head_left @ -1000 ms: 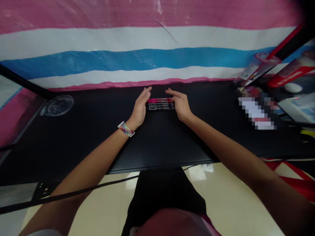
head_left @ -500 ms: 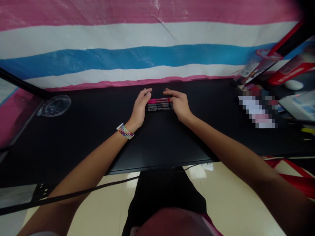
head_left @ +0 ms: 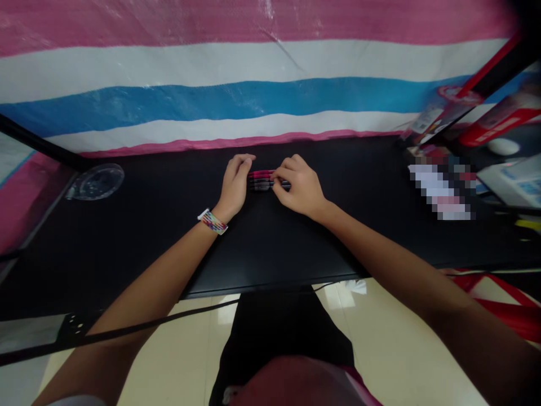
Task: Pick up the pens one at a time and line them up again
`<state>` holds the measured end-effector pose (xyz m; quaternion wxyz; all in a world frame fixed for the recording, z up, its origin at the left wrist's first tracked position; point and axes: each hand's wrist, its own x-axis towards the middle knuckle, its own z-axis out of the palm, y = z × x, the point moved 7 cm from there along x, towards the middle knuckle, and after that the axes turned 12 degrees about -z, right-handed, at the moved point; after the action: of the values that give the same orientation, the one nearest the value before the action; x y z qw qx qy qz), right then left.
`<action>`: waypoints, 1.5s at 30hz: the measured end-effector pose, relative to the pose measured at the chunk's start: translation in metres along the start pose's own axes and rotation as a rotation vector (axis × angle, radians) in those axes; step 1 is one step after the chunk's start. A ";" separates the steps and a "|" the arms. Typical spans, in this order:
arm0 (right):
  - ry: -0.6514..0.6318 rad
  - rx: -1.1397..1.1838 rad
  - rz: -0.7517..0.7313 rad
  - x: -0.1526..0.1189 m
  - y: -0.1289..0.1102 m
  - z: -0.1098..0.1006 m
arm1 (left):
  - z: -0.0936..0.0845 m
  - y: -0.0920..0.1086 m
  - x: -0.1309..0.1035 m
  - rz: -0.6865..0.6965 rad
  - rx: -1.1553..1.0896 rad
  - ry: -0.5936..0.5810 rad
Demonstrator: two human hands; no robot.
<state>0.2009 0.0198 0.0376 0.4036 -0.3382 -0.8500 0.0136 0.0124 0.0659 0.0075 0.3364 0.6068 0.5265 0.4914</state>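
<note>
Several pens (head_left: pixel 261 180), pink ones at the back and dark ones in front, lie side by side in a row on the black desk (head_left: pixel 262 248). At their left end is my left hand (head_left: pixel 234 183), its fingers extended forward and the thumb beside the pen ends. My right hand (head_left: pixel 298 183) reaches over the right part of the row, with thumb and fingertips closed together on the pens. It hides much of their right side, so how many it grips cannot be made out. A multicoloured band (head_left: pixel 213 221) circles my left wrist.
A clear plastic lid (head_left: pixel 96 181) lies at the desk's left. On the right stand a clear container (head_left: pixel 439 115), a red-and-white container (head_left: pixel 501 121), a white round object (head_left: pixel 504 146) and a white box (head_left: pixel 513 177). Striped sheeting (head_left: pixel 253 98) hangs behind the desk.
My right hand has shifted left over the pens, and its outstretched fingers have closed on them. My left hand has moved slightly left, staying extended beside the pen ends.
</note>
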 end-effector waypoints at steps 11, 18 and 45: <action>-0.125 0.062 -0.142 -0.001 -0.002 0.011 | 0.004 0.002 0.000 0.041 0.071 -0.061; -0.222 0.106 -0.265 -0.002 -0.002 0.014 | 0.001 0.019 -0.007 0.147 0.150 -0.046; 0.150 0.615 0.366 -0.001 0.070 -0.006 | -0.010 0.029 -0.006 0.180 0.094 0.025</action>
<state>0.2445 0.0719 0.0203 0.5385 -0.3477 -0.6997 0.3155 0.0121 0.0521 0.0360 0.2555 0.6606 0.4965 0.5018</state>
